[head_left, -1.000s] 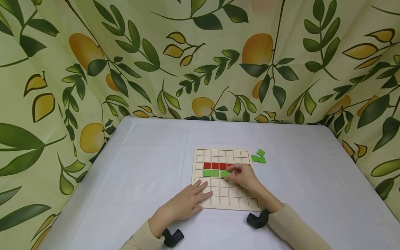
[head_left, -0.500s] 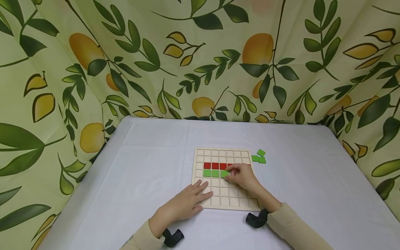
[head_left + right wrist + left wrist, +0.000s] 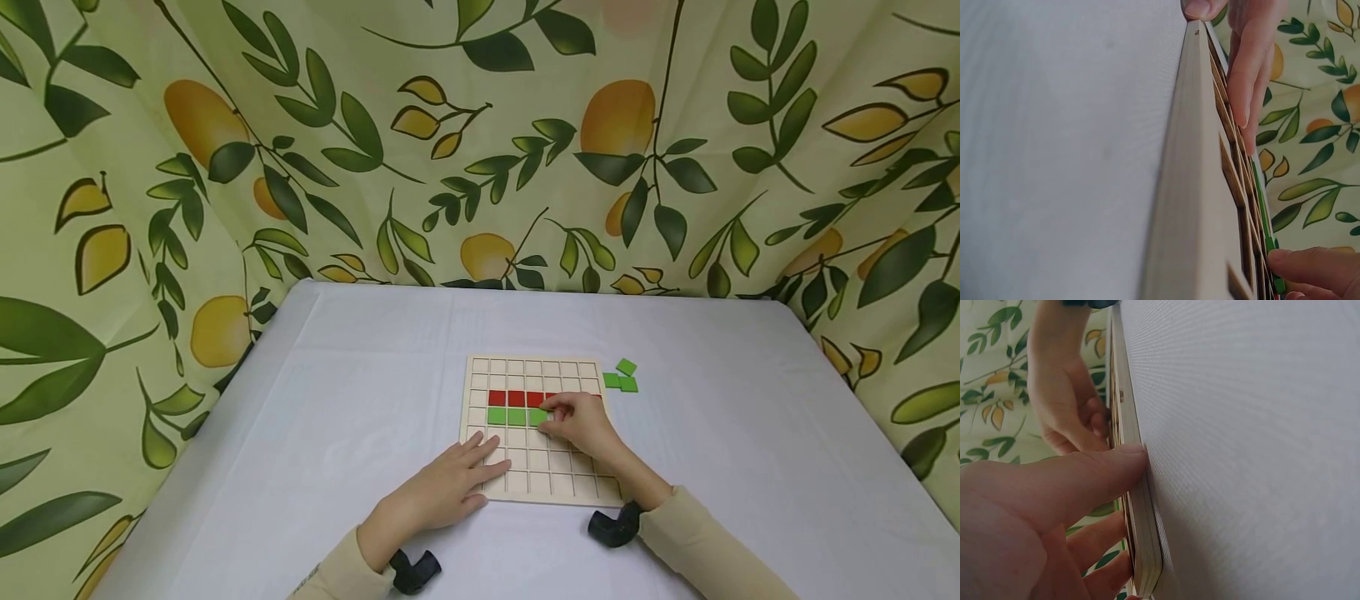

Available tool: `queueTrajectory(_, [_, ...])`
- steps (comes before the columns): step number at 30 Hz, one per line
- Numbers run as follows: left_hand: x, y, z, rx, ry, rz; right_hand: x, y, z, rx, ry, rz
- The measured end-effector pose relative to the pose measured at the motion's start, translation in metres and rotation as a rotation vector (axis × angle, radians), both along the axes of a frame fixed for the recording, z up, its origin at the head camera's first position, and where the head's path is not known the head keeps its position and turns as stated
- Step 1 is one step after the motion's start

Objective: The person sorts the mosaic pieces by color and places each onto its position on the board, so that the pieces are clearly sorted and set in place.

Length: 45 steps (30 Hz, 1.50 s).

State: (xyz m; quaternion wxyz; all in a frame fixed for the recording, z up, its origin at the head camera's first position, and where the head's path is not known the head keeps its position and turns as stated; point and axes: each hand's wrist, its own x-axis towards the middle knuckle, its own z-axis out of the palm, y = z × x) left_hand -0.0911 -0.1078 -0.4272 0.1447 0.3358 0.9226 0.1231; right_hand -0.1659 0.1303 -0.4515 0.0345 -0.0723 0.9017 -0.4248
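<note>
A square wooden grid board (image 3: 536, 461) lies on the white-covered table. My right hand (image 3: 588, 425) pinches a green square tile (image 3: 537, 417) at the board's third green cell; the right wrist view shows its fingertips (image 3: 1310, 265) at the tile's edge (image 3: 1279, 285). Two more green tiles (image 3: 507, 416) sit to its left, below a row of red tiles (image 3: 516, 398) partly hidden by this hand. Fingers spread, my left hand (image 3: 442, 483) rests on the board's lower left corner. Its thumb (image 3: 1110, 469) touches the front edge in the left wrist view.
Several loose green tiles (image 3: 627, 383) lie on the table just right of the board's upper right corner. A black curved piece sits at each wrist, one by the left sleeve (image 3: 416, 572) and another by the right. A fruit-patterned curtain (image 3: 480, 167) stands behind the table.
The pinched green tile has shifted slightly left and now lies more evenly in line with the other green ones. My left hand stays put.
</note>
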Motion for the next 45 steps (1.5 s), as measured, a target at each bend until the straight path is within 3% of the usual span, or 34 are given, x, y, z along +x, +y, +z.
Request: queueTrajectory(45, [0.0004,-0.0012,0.0005,0.031,-0.002,-0.006,-0.0003,-0.0013,0.0009,-0.001,-0.006,-0.004])
